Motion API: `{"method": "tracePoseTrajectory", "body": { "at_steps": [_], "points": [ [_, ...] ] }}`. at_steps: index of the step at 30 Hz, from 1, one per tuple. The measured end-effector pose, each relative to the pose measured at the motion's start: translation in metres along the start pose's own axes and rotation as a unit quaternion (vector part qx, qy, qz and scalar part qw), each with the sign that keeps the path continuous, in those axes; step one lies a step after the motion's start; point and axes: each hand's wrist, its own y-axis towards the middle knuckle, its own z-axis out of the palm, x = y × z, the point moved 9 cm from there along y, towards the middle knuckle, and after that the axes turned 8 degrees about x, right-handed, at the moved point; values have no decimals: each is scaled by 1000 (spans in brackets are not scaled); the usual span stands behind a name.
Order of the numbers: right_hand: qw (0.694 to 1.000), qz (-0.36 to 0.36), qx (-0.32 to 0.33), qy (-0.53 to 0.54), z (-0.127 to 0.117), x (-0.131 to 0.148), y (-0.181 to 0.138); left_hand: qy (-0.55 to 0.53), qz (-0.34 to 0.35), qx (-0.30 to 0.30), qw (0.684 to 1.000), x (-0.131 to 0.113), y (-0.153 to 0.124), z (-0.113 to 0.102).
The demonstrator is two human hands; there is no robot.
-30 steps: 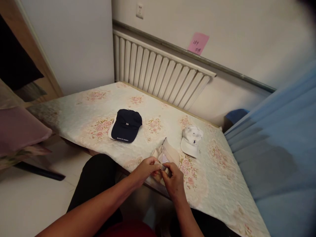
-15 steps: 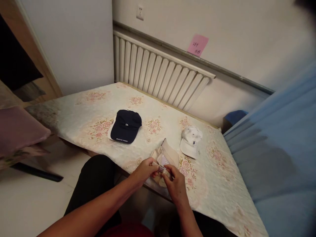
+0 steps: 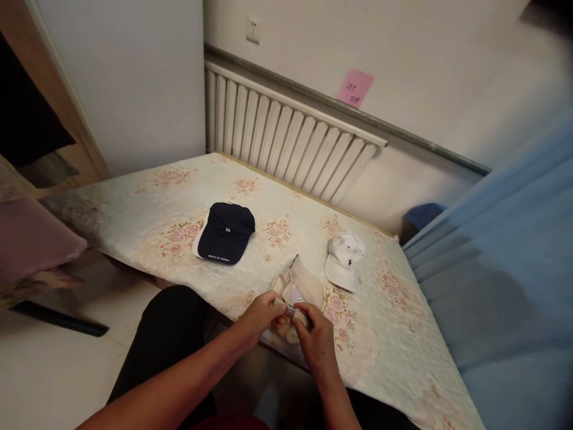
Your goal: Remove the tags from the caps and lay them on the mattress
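A beige cap (image 3: pixel 308 282) lies upturned at the near edge of the flowered bed cover, its inside facing me. My left hand (image 3: pixel 264 313) pinches one side of its back strap. Pressed close to it, my right hand (image 3: pixel 314 325) grips the strap's other side. Between my fingertips shows a small metal-looking buckle (image 3: pixel 290 311). My fingers hide part of the strap. Further left rests a navy cap (image 3: pixel 227 233) with white lettering on its brim. To the right sits a white cap (image 3: pixel 344 261) with a small dark logo.
The flowered cover (image 3: pixel 147 206) spreads over a low bed-like surface. Behind it stands a white radiator (image 3: pixel 286 131) under a pipe. A blue curtain (image 3: pixel 505 269) hangs at the right. A pink-covered seat (image 3: pixel 38 245) is at the left.
My right fingers have closed in on the buckle and strap, and my hands are nearer each other. The view has shifted slightly; the navy and white caps stay in place.
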Motion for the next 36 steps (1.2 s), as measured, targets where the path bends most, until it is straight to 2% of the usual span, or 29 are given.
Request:
{"method": "tracePoseTrajectory", "body": {
  "at_steps": [10, 17, 21, 28, 36],
  "points": [
    [995, -68, 22, -69, 12, 11, 0, -26, -8, 13, 1000, 9, 2, -1],
    [979, -106, 29, -172, 18, 14, -5, -32, -11, 0, 999, 10, 2, -3],
    [972, -125, 26, -195, 18, 17, -5, -35, -16, 2, 999, 10, 0, -2],
    [983, -99, 19, -154, 20, 4, -6, -35, -22, -1, 999, 14, 0, 0],
    [1000, 10, 21, 0, 7, -12, -7, -30, -18, 4, 999, 21, 2, -3]
  ]
}}
